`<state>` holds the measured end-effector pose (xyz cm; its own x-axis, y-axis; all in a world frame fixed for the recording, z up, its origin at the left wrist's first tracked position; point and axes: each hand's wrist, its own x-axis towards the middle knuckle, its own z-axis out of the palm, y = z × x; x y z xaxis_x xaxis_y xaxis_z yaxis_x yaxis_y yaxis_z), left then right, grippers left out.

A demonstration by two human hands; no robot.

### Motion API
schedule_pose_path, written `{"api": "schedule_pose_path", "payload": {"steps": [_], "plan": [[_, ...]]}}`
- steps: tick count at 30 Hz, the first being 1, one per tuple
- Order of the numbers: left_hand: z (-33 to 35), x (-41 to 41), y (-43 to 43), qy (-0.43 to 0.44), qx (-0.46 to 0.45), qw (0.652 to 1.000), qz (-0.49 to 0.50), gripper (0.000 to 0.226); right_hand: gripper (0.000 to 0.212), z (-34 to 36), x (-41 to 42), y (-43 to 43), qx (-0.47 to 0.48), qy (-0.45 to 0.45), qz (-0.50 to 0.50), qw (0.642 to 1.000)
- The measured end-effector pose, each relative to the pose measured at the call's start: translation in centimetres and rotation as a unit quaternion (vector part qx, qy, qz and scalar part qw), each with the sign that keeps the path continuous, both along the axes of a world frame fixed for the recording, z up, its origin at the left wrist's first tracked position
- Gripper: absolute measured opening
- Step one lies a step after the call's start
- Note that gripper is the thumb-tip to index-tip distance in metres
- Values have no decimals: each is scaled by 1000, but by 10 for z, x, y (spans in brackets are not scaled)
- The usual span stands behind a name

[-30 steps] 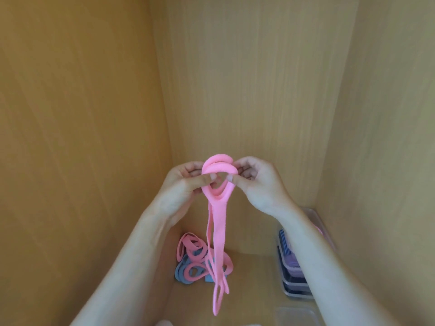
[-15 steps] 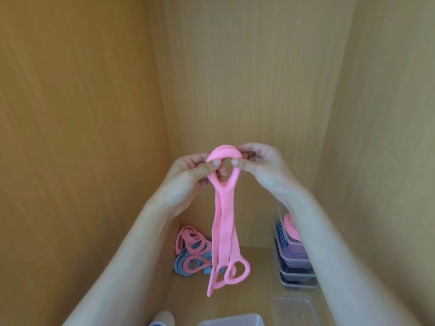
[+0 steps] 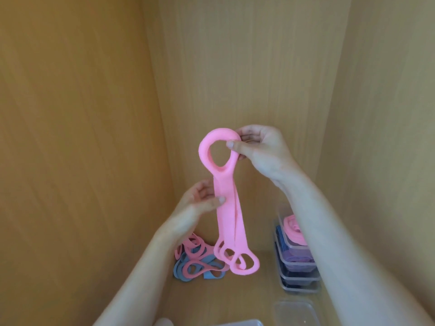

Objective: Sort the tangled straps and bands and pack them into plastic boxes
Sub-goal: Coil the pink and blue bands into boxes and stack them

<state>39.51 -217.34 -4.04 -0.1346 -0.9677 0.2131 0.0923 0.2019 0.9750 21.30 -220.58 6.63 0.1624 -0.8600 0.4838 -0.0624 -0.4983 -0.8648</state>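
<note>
A long pink strap (image 3: 229, 215) with loop ends hangs upright in front of me. My right hand (image 3: 261, 149) pinches the right side of its top loop between thumb and fingers. Lower down, my left hand (image 3: 200, 208) holds the flat middle of the strap, thumb pressed on its front. The strap's lower loops dangle just above the wooden floor. A tangled pile of pink and blue bands (image 3: 197, 262) lies on the floor behind my left forearm. A stack of plastic boxes (image 3: 299, 267) stands at the right, the top one holding a rolled pink band.
Wooden walls (image 3: 70, 137) close in on the left, back and right. A clear lid (image 3: 296, 311) lies on the floor near the right front. The rim of another clear box (image 3: 237, 323) shows at the bottom edge.
My left hand let go of the top loop and moved down to the strap's middle. My right hand lifted the loop slightly and now holds it alone.
</note>
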Motion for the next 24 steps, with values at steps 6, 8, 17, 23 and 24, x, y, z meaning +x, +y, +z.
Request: {"api": "schedule_pose_path", "payload": {"steps": [6,8,17,23,24], "plan": [[-13,-24,-12,-93,21,995,9,35,20,19,3,-3,-60,22,-24,998],[-12,-27,-16,-116,9,993,23,21,22,23,3,-5,-69,22,-25,997],[-43,-10,-13,-227,43,973,17,23,22,32,-12,-9,-81,16,-29,996],[-59,3,-12,-259,33,963,67,18,24,32,-11,-10,-87,24,-19,996],[-61,3,-12,-264,33,962,68,17,25,32,-10,-10,-89,23,-19,996]]}}
